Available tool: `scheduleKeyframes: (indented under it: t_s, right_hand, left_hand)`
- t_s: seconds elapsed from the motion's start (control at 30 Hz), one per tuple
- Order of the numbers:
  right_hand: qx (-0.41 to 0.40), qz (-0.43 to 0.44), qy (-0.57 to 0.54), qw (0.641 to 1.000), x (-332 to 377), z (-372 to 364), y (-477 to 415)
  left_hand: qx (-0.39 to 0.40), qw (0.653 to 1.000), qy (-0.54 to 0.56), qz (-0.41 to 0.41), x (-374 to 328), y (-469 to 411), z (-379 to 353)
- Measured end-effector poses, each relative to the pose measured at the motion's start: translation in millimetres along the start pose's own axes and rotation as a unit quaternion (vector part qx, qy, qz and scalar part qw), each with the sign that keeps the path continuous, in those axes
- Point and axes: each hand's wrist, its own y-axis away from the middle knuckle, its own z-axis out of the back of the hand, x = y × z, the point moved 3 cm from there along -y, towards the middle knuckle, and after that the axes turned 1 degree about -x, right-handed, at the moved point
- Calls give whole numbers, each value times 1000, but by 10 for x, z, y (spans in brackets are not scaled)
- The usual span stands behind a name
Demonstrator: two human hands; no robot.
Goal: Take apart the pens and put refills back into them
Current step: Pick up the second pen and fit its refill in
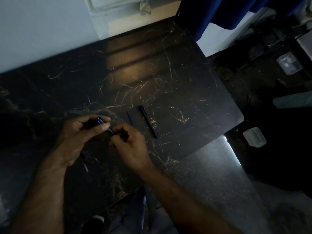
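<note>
Your left hand point(79, 132) clamps the blue plastic pen point(103, 123) above the dark marble table point(168, 78); your right hand point(130, 142) pinches its tip. Two dark pens point(148, 121) probably await.

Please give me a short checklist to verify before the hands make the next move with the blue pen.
1. Left hand holds the blue pen firmly: ok.
2. Right hand pinches the pen's tip end: ok.
3. Tip part loosened or separated: cannot tell, too dark.
4. Black pen lies apart from the hands on the table: ok.
5. Thin blue piece beside the black pen stays within reach: ok.
6. Lighting good enough for small parts: not ok.
</note>
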Motion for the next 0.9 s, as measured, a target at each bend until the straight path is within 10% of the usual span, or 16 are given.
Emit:
scheduleKeyframes:
  t_s: [0.37, 0.9]
  right_hand:
    - [34, 121, 112, 986, 714, 300, 110]
    - [113, 288, 293, 905, 1490, 449, 242]
  left_hand:
    - [52, 992, 14, -117, -730, 276, -291]
    - [-73, 966, 108, -223, -982, 904, -323]
